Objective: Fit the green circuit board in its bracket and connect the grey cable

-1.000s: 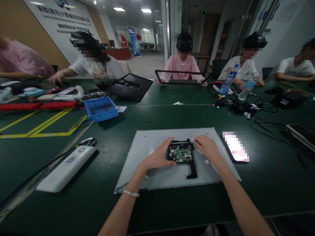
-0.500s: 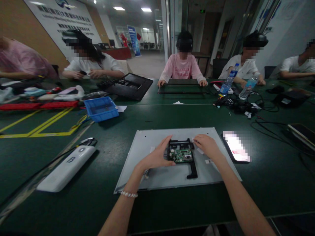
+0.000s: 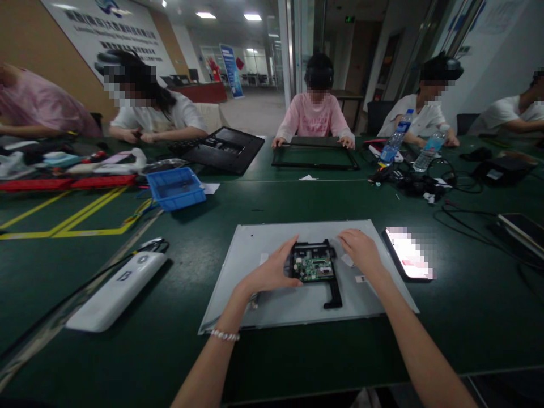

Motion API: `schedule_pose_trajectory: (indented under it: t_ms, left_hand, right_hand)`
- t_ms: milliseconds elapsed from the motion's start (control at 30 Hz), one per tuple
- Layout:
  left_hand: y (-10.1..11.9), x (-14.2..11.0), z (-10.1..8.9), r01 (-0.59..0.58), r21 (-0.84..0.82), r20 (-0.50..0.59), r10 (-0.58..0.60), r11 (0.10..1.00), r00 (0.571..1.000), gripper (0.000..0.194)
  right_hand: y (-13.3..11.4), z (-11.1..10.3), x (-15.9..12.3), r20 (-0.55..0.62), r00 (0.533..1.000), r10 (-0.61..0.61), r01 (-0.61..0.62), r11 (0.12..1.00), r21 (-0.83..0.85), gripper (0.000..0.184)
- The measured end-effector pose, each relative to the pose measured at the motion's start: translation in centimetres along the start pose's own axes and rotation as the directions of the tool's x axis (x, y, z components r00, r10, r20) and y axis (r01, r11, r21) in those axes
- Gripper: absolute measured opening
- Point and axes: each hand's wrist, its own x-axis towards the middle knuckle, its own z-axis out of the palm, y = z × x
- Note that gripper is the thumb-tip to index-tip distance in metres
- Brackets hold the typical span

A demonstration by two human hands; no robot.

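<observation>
Green board (image 3: 314, 271) lies inside a black bracket (image 3: 334, 292), which rests near the middle of a grey panel (image 3: 293, 310) on the table (image 3: 263, 365). Left hand (image 3: 272, 271) grasps the bracket by its left end, thumb at the near edge, fingers at the far corner. Right hand (image 3: 360, 249) is bunched beside the bracket's right side, close to a pale film (image 3: 347, 260); whether its fingertips pinch anything cannot be told.

Handling, in this inspector's judgement: the left grip should remain firm but light, holding the bracket by its rim, with the thumb clear of the components. The right fingers should work low and slowly, without levering against the board. Pressure should stay off the panel, which probably marks or flexes easily.

Compared with one second ago: the bracket shows no clear shift and the left hold is unchanged; the right fingertips sit slightly higher and straighter. Opposite, a person in pink (image 3: 317, 116) has lowered a black bezel (image 3: 314, 166) from mid-air to the table. A person in white (image 3: 170, 113) has drawn back an outstretched arm.
</observation>
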Motion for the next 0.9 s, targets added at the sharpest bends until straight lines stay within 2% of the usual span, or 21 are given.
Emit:
schedule_pose_trajectory:
  t_ms: [167, 467, 733, 900]
  left_hand:
    - [-0.1, 0.0, 0.1, 0.003, -0.001, 0.0, -0.003, 1.0, 1.0, 0.104]
    - [-1.0, 0.1, 0.4, -0.012, 0.003, -0.011, 0.012, 1.0, 1.0, 0.107]
    - [-1.3, 0.1, 0.5, -0.001, 0.002, -0.008, 0.001, 1.0, 1.0, 0.11]
    - [-1.4, 0.1, 0.6, -0.015, -0.029, -0.023, 0.014, 0.999, 1.0, 0.108]
  right_hand:
    - [-1.1, -0.1, 0.8, -0.009, 0.998, -0.057, 0.057, 0.998, 0.028, 0.023]
    - [-5.1, 0.4, 3.4, 0.135, 0.97, -0.2, 0.2, 0.98, 0.016, 0.021]
    - [-7.1, 1.5, 4.5, 0.25, 0.949, -0.19, 0.187, 0.982, 0.036, 0.024]
    - [-7.3, 1.8, 4.3, 0.258, 0.952, -0.164, 0.151, 0.986, 0.071, 0.024]
